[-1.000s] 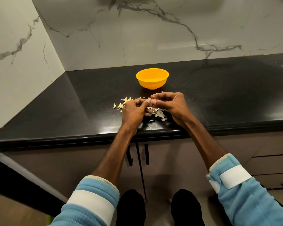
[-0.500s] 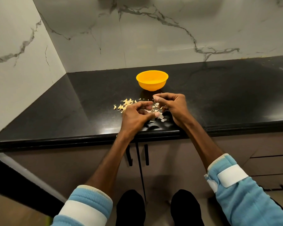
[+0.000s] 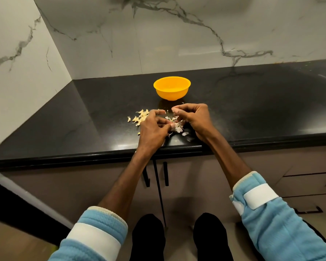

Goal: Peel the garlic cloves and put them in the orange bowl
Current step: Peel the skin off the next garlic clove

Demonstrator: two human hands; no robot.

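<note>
Hands, joined at fingertips 1 s ago, now sit slightly apart. Left hand (image 3: 152, 129), fingers curled, pinches clove (image 3: 177, 127) w/ loose white skin at frame centre, low over surface (image 3: 252, 110), prob. so scraps drop there. Right hand (image 3: 195, 119) curled, thumb/forefinger tips together; contents: cannot tell. Clove pile (image 3: 141, 117) lies left of hands; orange bowl (image 3: 172, 93) stands just above them in frame, near for drop-in.

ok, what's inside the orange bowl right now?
The round orange plastic bowl shows only its far inner wall, bare orange. Its near wall hides the bottom, so whatever lies there cannot be seen.
</note>
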